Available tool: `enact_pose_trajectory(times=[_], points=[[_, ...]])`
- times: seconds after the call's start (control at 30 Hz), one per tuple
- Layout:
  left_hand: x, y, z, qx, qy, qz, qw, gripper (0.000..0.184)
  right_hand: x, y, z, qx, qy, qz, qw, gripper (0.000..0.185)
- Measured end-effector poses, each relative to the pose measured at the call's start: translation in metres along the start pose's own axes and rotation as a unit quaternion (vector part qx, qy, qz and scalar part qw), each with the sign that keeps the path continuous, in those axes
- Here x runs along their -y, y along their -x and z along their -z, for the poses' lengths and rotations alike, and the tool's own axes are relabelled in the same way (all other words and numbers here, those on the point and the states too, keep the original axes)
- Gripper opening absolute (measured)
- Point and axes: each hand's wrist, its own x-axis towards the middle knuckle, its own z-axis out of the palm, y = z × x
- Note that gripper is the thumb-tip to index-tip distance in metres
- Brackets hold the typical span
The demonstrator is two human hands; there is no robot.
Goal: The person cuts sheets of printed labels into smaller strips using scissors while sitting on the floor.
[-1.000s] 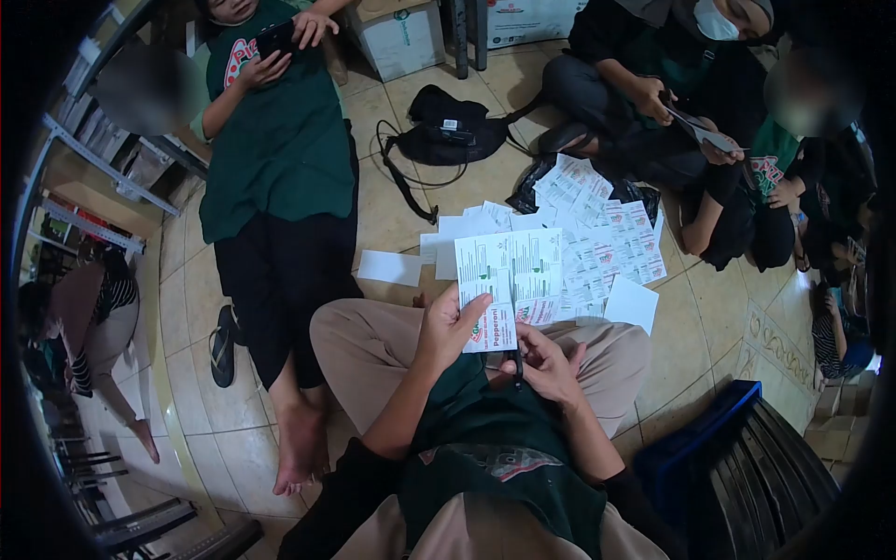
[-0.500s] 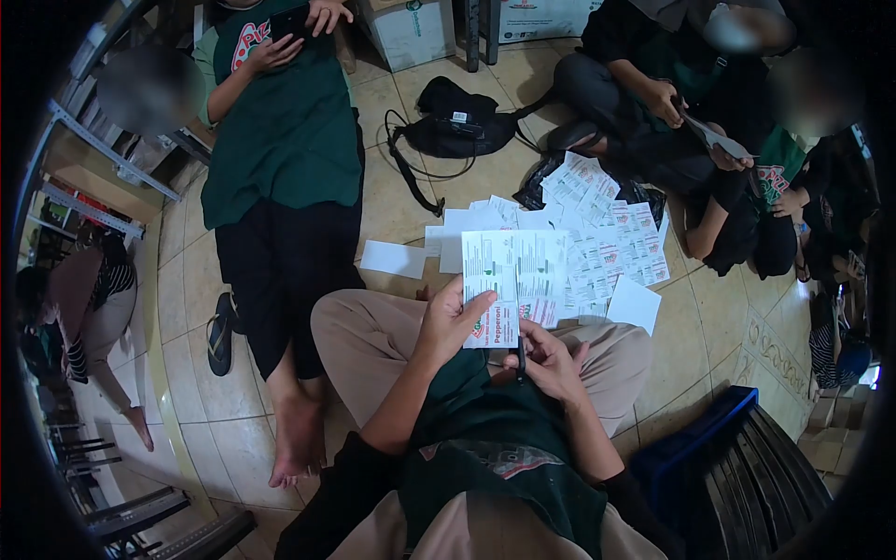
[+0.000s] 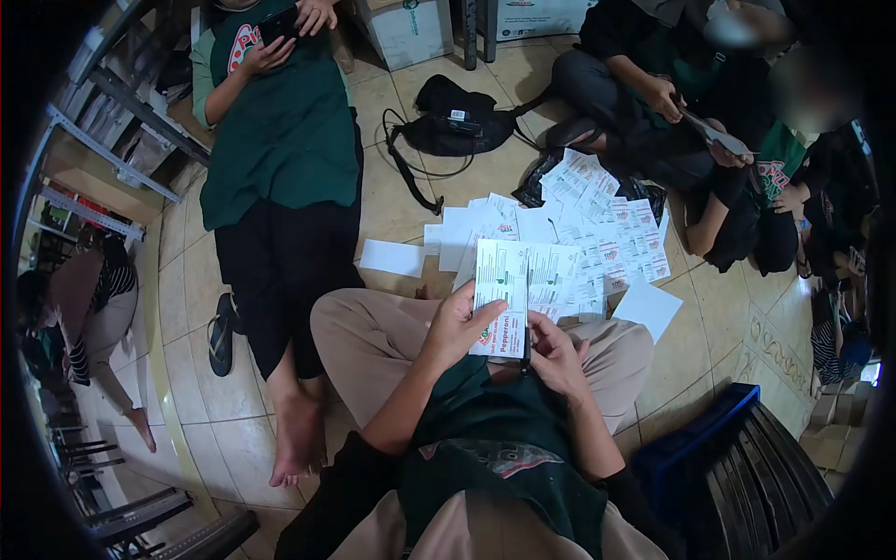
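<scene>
My left hand (image 3: 455, 329) is closed on a white printed label sheet (image 3: 499, 271), thumb on top, held upright above my lap. The sheet carries red "Pepperoni" lettering and green marks. Lower right of it, my right hand (image 3: 558, 359) is closed around black-handled scissors (image 3: 525, 360). Their dark blades run up along the right edge of the front portion of the sheet, and another printed portion shows to the right of the blades. My right fingers partly hide the handles.
Loose printed sheets (image 3: 611, 243) are spread on the tiled floor beyond my knees, with a blank white sheet (image 3: 647, 311) near my right knee. A black bag (image 3: 457, 121) lies farther off. People sit nearby; one holds a phone (image 3: 280, 26). A dark slatted crate (image 3: 737, 467) stands right.
Both hands, the sheet and the scissors have shifted slightly right and down. The blades still stand at the sheet, between its front portion and the portion to the right.
</scene>
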Motion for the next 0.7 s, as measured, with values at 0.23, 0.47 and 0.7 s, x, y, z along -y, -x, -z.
enact_pose_trajectory(times=[0.23,0.47,0.7], points=[[-0.002,0.001,-0.001,0.002,-0.011,0.026,1.000,0.028,0.012,-0.005,-0.006,-0.001,-0.022,-0.015,1.000,0.046],[0.006,0.001,-0.004,0.016,-0.008,0.033,0.999,0.028,0.008,-0.012,0.000,-0.018,0.007,0.014,1.000,0.043],[0.026,-0.011,0.004,0.002,0.009,0.063,0.998,0.029,-0.003,-0.022,0.002,-0.038,-0.030,-0.016,0.999,0.043]])
